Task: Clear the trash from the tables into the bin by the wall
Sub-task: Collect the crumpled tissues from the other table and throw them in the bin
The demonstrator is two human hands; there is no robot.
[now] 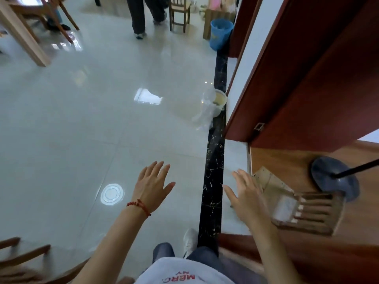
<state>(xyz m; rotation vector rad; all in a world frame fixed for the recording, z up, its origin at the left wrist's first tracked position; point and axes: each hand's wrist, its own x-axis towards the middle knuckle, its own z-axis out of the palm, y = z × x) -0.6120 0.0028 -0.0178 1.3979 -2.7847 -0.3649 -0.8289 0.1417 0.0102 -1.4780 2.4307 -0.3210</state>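
**Empty hands, bin ahead by the wall**

While both hands are stretched forward over the floor, neither grips anything: the left hand (152, 186), with a red bracelet (139, 206) at the wrist, is spread flat, and the right hand (245, 196) is likewise loose with fingers extended. They look held out for balance or in mid-stride, judging by one shoe (189, 239) stepping forward below.

Underfoot is a glossy pale tile floor (82, 130) that mirrors ceiling lights, with a black marble strip (213, 181) running along the wall edge. Right of it, a small wooden chair (307, 210) sits on wood flooring beside a red-brown door (307, 78).

Farther on, a white pot (219, 101) with clear plastic (205, 115) draped against it stands by the strip. Beyond, the blue bin (220, 33) sits against the wall, with something pale inside. A worktop leg (22, 37) and another person's legs (141, 15) are at the far end. With nothing carried, the next need is probably more trash from the worktops.
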